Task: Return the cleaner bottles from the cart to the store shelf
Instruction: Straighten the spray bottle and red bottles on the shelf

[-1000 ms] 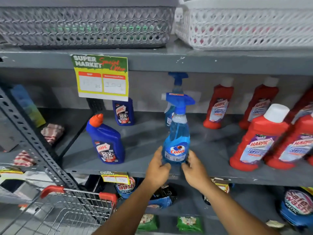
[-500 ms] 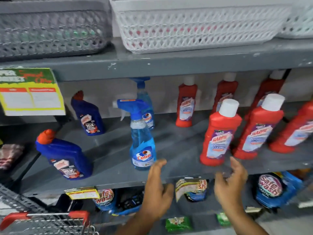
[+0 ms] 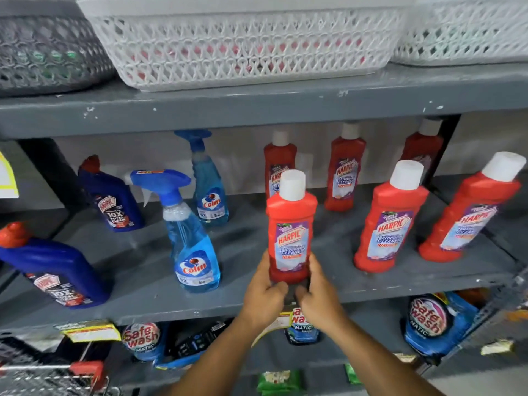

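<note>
Harpic bathroom cleaner bottle [image 3: 291, 224], red with a white cap, stands upright near the front edge of the grey middle shelf [image 3: 251, 298]. Both hands clasp its base: the left hand [image 3: 264, 292] wraps the lower left side, the right hand [image 3: 317, 292] the lower right, so the grip sits low and the label and cap rise clear above it. A Colin spray bottle [image 3: 191, 247] stands just to its left, another red Harpic bottle [image 3: 388, 218] to its right.

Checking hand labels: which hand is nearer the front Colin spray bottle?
Left. The left hand grips the red Harpic bottle on the side facing the Colin spray bottle; the right hand grips its far side.
</note>
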A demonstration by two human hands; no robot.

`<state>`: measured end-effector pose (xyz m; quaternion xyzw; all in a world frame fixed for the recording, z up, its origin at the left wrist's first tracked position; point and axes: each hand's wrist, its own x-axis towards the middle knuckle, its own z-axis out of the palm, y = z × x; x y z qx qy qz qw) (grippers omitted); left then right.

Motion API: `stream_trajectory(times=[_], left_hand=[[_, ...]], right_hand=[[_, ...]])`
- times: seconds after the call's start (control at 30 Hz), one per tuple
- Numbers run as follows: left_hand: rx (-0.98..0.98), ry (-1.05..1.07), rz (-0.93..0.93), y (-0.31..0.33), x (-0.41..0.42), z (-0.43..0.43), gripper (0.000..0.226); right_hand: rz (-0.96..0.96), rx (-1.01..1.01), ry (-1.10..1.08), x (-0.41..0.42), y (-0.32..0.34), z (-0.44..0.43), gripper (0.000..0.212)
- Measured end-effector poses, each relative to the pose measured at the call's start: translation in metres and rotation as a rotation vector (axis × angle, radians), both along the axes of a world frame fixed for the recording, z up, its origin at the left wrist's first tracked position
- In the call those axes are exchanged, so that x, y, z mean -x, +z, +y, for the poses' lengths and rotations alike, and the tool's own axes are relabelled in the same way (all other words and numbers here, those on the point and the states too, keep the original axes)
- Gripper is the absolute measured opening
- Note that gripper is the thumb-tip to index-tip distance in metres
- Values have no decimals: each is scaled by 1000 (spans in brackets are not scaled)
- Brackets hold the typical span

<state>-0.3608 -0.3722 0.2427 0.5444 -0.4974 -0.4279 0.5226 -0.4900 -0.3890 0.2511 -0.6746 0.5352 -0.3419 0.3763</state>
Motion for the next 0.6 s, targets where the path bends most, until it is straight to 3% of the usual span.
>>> stream_trajectory(times=[0.27, 0.4, 0.5, 0.6], left_hand=[[-46, 27, -31, 5, -8, 5, 75], [3, 52, 69, 7, -1, 14, 76], [131, 278, -158, 0, 1, 39, 57], [128, 89, -287, -8, 14, 58, 54]], right_hand=[[49, -49, 15, -10, -5, 3, 75], [6, -40, 6, -7, -3, 2, 80], [-128, 45, -170, 10, -5, 6, 72], [-196, 229, -453, 59, -13, 6, 65]])
